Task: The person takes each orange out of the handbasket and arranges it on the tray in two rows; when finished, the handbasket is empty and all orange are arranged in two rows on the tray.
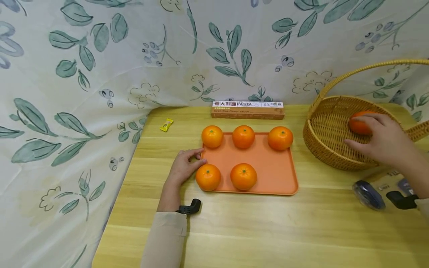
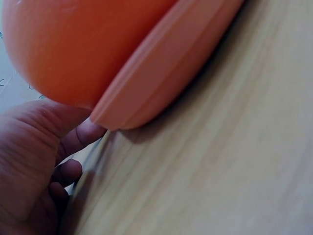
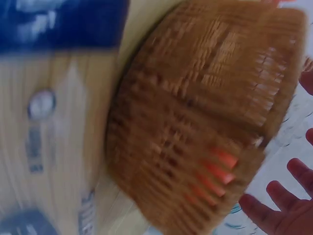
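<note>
Several oranges (image 1: 243, 176) sit in two rows on a salmon-coloured tray (image 1: 268, 167). At the tray's left edge, my left hand (image 1: 182, 167) grips the rim with thumb and fingers. The left wrist view shows the thumb close against the nearest orange (image 2: 73, 49), with other fingers beside the tray wall (image 2: 151, 73). My right hand (image 1: 385, 139) reaches over a wicker basket (image 1: 331, 149), fingers spread. Beneath them lies another orange (image 1: 360, 123) inside the basket. In the right wrist view, orange patches show through the weave, and the fingers (image 3: 281, 196) are apart above the rim.
A pasta box (image 1: 248, 111) stands behind the tray, against a leaf-patterned cloth. A small yellow wrapped packet (image 1: 166, 125) lies at the back left. In front of the basket is a clear pack with dark blue parts (image 1: 368, 195). The basket's tall handle (image 1: 355, 70) arches above it.
</note>
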The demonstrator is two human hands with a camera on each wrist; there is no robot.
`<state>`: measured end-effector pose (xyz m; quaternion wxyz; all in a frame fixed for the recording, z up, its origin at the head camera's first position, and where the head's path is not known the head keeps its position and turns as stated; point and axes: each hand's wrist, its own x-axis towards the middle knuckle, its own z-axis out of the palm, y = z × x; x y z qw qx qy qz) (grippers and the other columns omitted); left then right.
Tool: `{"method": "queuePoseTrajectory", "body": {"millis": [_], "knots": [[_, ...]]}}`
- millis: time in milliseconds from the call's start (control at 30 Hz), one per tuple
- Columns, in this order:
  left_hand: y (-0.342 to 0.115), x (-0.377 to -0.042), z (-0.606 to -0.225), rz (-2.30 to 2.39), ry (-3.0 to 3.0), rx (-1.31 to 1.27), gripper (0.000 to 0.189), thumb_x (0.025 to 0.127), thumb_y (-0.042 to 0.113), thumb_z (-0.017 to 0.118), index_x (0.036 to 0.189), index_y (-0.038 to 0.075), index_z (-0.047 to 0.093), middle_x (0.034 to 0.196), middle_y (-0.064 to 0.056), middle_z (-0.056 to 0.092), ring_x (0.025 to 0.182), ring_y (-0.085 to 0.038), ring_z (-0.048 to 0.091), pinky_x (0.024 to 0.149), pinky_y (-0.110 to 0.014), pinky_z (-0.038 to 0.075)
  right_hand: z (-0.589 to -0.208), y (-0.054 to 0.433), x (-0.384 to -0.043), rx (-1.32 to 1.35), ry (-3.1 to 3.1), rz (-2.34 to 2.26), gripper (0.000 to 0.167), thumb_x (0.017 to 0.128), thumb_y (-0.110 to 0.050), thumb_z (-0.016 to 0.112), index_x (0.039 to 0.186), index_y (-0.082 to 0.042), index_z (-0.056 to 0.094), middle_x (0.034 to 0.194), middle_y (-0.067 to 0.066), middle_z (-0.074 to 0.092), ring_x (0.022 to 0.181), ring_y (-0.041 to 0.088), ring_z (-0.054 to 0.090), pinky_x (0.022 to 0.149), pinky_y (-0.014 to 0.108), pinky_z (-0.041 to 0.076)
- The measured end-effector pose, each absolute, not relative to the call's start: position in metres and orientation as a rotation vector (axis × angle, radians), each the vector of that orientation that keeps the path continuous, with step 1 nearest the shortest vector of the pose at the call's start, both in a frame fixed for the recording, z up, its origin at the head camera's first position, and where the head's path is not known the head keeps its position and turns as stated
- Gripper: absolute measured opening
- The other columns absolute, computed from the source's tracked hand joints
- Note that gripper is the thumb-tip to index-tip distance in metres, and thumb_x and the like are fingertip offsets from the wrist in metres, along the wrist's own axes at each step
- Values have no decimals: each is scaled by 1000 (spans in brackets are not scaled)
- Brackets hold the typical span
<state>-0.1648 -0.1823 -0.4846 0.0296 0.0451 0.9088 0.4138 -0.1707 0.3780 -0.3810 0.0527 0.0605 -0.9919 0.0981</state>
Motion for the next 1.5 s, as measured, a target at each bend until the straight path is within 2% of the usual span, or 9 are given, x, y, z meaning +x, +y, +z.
{"method": "queuePoseTrajectory", "body": {"millis": [133, 233, 600, 833, 1067, 1367, 1500], "knots": [[-183, -165, -487, 1274, 2810, 147, 44, 90, 37, 79, 131, 24, 71, 101, 4, 67, 93, -18, 45, 81, -32, 36, -388, 396, -186, 165, -3029, 297, 82, 80, -21, 86, 143, 8, 41, 147, 46, 27, 125, 67, 32, 84, 76, 40], [-183, -165, -488, 1271, 2817, 144, 43, 91, 37, 78, 131, 24, 72, 100, 5, 66, 91, -18, 44, 80, -32, 35, -392, 408, -195, 172, -3034, 330, 83, 78, -16, 87, 142, 11, 41, 149, 46, 24, 127, 68, 30, 84, 77, 39], [-182, -164, -486, 1257, 2805, 131, 44, 91, 38, 78, 132, 25, 71, 100, 5, 66, 90, -18, 43, 79, -33, 35, -406, 436, -212, 177, -3057, 343, 85, 76, -7, 84, 145, 12, 37, 157, 43, 16, 139, 67, 20, 100, 82, 23], [-182, -165, -486, 1262, 2805, 137, 44, 91, 37, 78, 132, 24, 71, 100, 4, 66, 91, -18, 44, 79, -32, 35, -411, 444, -219, 119, -3095, 357, 84, 82, -9, 78, 150, 9, 32, 159, 42, 11, 132, 70, 23, 98, 83, 24], [-182, -164, -485, 1263, 2799, 127, 44, 91, 38, 78, 133, 26, 71, 100, 6, 66, 91, -18, 43, 79, -32, 35, -414, 443, -225, 171, -3111, 321, 80, 81, -6, 77, 147, 10, 34, 158, 42, 14, 129, 70, 25, 99, 82, 26], [-183, -164, -484, 1275, 2803, 132, 44, 90, 37, 79, 132, 24, 71, 100, 4, 66, 90, -18, 43, 79, -33, 34, -414, 442, -228, 103, -3129, 334, 79, 85, -4, 72, 151, 8, 30, 157, 43, 14, 125, 70, 26, 97, 83, 26], [-183, -164, -484, 1277, 2801, 144, 45, 90, 36, 79, 132, 23, 71, 101, 3, 67, 91, -19, 44, 83, -33, 35, -416, 441, -230, 103, -3134, 312, 79, 86, -3, 71, 152, 7, 29, 153, 45, 17, 125, 70, 26, 97, 82, 27]]}}
